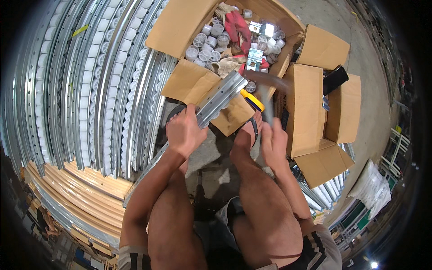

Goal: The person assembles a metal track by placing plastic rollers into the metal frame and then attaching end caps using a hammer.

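My left hand (185, 132) is closed around a long galvanized metal rail (220, 100), which slants from my lower left up toward an open cardboard box. In my right hand (274, 140) is a hammer (267, 105), blurred by motion. Its dark head (266, 80) is just right of the rail's far end. A yellow and black tool handle (252, 100) shows beside that end, over the box's near flap. Inside the large box (180, 27) are several white plastic rollers (204, 55), red and white work gloves (237, 29) and shiny metal brackets (254, 58).
Rows of metal rails with white rollers (96, 81) lie stacked at left, above wood-coloured tubes (81, 193). A second open cardboard box (306, 112) stands at right with a black phone (335, 80) on its edge. My sandalled feet (247, 132) are near the flap.
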A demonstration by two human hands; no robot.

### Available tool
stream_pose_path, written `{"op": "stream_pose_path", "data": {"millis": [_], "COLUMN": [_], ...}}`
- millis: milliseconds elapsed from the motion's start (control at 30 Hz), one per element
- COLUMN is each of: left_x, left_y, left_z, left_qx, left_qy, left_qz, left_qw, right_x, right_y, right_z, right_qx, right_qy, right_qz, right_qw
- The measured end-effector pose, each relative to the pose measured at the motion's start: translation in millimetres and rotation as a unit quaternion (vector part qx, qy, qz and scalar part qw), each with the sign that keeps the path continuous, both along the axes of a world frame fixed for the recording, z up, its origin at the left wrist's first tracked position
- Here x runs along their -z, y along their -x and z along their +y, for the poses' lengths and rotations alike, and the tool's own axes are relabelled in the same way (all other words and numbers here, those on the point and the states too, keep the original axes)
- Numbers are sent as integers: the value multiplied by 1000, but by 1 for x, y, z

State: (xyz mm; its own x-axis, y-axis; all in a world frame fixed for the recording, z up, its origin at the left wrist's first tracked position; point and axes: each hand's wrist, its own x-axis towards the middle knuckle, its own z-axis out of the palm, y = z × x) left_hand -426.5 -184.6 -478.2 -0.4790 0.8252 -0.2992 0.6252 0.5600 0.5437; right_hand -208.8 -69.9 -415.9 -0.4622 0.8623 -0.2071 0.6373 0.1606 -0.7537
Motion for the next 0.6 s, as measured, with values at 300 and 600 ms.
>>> {"op": "stream_pose_path", "data": {"millis": [300, 600], "left_x": [0, -1], "left_y": [1, -1], "left_z": [-2, 2], "left_qx": [4, -10], "left_qy": [3, 19], "left_qz": [11, 9], "left_qw": [1000, 1000], "right_x": [-11, -17], "right_y": [4, 1], "right_z": [2, 3], "right_qx": [4, 35], "right_qy": [9, 0], "right_qz": [-31, 42], "right_qw": [999, 999]}}
